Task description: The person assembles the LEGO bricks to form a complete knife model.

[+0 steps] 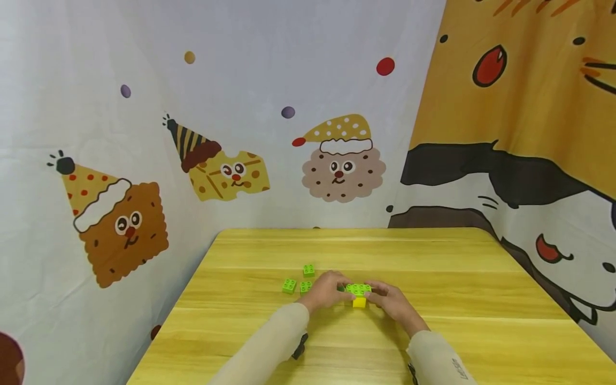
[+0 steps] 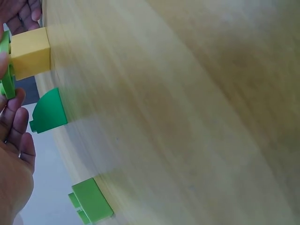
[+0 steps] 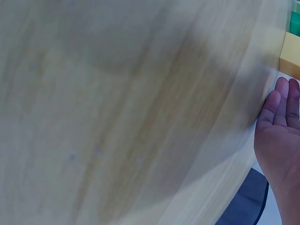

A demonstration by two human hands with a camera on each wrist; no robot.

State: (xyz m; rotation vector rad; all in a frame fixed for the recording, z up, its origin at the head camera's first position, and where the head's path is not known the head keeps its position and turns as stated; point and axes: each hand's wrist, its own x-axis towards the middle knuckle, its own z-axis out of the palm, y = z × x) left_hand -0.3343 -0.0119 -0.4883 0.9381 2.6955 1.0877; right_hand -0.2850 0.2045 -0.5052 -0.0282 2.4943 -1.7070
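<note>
A light green studded brick (image 1: 358, 290) sits on top of a yellow block (image 1: 359, 303), which stands on the table. My left hand (image 1: 327, 290) pinches the brick's left end between thumb and fingers. At its right end, the thumb and index finger of my right hand (image 1: 393, 303) grip it. The other fingers of the right hand (image 3: 281, 126) extend beside the yellow block (image 3: 290, 52) in the right wrist view. A dark green curved brick (image 2: 50, 112) stands by the left fingertips, mostly hidden behind that hand in the head view.
Left of my left hand lie loose light green bricks: one at the back (image 1: 308, 270), one to the left (image 1: 289, 286) and one partly covered by the hand (image 1: 305, 287). The wooden table (image 1: 433, 262) ends at a printed curtain (image 1: 269, 69).
</note>
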